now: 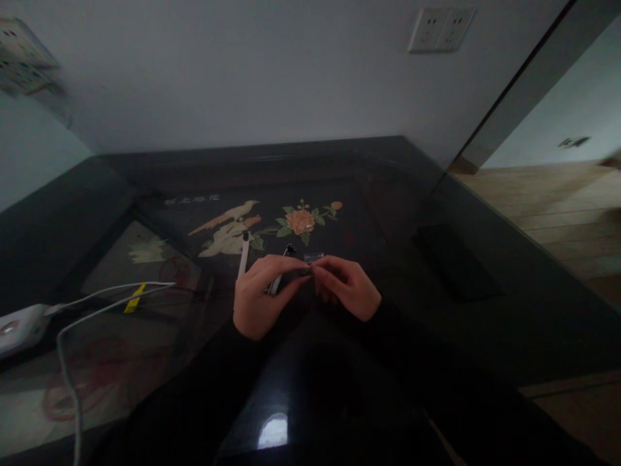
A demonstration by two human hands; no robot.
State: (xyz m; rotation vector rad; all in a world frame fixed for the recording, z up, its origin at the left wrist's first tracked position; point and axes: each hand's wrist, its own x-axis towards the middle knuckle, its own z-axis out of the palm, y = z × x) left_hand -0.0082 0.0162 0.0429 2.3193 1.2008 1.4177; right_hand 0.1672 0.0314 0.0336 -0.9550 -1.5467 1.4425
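— Two edges matter on this tabletop (72, 213): how much room is there along them?

— Plenty. The dark, glossy tabletop runs back to the wall at its far edge, and its right edge falls off toward a wooden floor. The middle and right side lie mostly bare, apart from a flat dark slab (458, 262) near the right edge, well apart from the hands. The left side is busier: a white power block (19, 327) sits at the left edge, and white cables (97, 304) trail from it toward the centre.

— And the hands?

— Both come in from the near edge in dark sleeves and meet above the middle. The left hand (257, 294) is curled, with thumb and forefinger pressed together on a slim silver piece (276, 283). The right hand (347, 288) faces it, fingertips bunched and touching the left hand's, pinching at the same spot; what it grips is too small to tell.

— Anything just beyond them?

— A white pen (243, 255) lies past the left hand, and a small clear piece (314, 257) lies just beyond the fingertips, both on the inlaid bird and flower (299, 221).

— Any writing?

— A pale line of characters (191, 200) above the bird, too blurred to read. A yellow tag (134, 298) on one cable shows nothing legible.
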